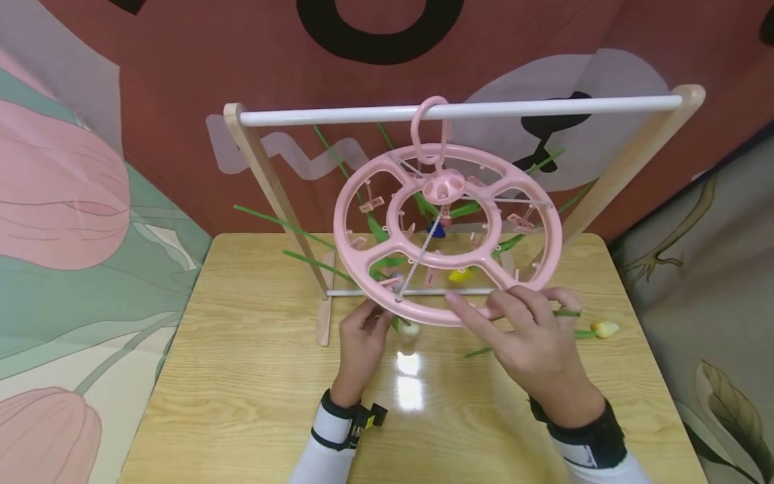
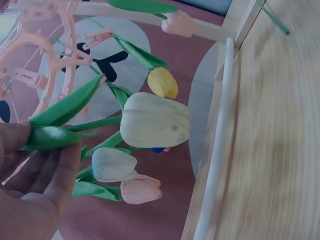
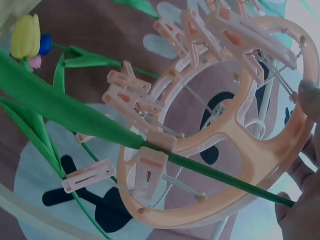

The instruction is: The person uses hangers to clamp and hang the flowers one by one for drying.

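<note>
A pink round clip hanger hangs by its hook from a white rod, tilted towards me. My right hand grips its near right rim; in the right wrist view a green stem held in a clothespin runs to the fingers. Below the near left rim, my left hand pinches a white tulip by its stem and green leaves. Its bloom points away from the fingers in the left wrist view. Other tulips hang from the clips, among them a yellow tulip and a pink tulip.
The wooden stand carries a white top rod and a lower white rod close over the table. A pale yellow tulip lies on the table at the right. Printed cloth hangs behind and at both sides.
</note>
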A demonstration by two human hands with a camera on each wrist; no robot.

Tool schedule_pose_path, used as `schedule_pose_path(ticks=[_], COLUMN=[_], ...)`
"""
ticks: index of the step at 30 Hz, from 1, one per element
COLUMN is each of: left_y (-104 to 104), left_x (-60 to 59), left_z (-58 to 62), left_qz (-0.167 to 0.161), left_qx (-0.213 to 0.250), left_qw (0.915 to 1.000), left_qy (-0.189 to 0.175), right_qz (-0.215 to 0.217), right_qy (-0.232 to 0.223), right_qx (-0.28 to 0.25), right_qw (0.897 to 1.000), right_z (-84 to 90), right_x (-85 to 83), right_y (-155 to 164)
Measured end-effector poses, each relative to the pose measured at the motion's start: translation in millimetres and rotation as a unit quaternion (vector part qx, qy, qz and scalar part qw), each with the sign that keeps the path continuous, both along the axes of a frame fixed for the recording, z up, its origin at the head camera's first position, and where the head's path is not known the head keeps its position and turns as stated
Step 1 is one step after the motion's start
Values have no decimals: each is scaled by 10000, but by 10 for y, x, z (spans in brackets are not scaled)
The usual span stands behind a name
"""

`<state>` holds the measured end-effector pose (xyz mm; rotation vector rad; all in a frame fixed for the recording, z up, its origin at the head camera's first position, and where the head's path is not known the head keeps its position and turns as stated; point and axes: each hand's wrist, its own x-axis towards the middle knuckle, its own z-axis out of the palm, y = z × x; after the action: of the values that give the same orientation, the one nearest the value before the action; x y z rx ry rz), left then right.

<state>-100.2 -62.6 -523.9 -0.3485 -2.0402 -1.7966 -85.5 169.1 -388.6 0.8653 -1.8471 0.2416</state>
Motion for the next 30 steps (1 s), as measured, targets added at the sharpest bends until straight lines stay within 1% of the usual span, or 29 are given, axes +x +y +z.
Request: schedule_pose_path(ticks=[4,10,13,17,21,25,27,29,30], left_y=[-37,-54,-68,-92,-128,-154,-157,-156,-153], left_x=[-16,-36,-49,-58,-54,-56,-58,-56,-53], left_z=[-17,12,29,38,44,46,41,26,19], left_qz=[-12,-98,-129,-63,81,127,94,89,92], left_qx=[73,260,233,141,108,144,165,174,159], left_qw=[9999,9994,9992,9993,9996,9997,9997,9996,9996], left_qy=[142,203,291,341,237,168,177,204,228], right_qz=[60,261,353,395,578,683,566,427,354], right_qy=[-39,-118,-179,-144,111,188,-10,-383,-656], right_qx=[16,-106,-182,-354,-901,-1655,-2005,-2259,-2348], right_qw=[10000,9995,9991,9985,9942,9837,9780,9725,9692], right_z=[-24,-57,-73,-83,-81,-133,-214,-357,-454], right_x=[13,-13,-25,-24,-3,14,20,33,46], right_y=[-31,-3,30,96,199,356,475,624,709])
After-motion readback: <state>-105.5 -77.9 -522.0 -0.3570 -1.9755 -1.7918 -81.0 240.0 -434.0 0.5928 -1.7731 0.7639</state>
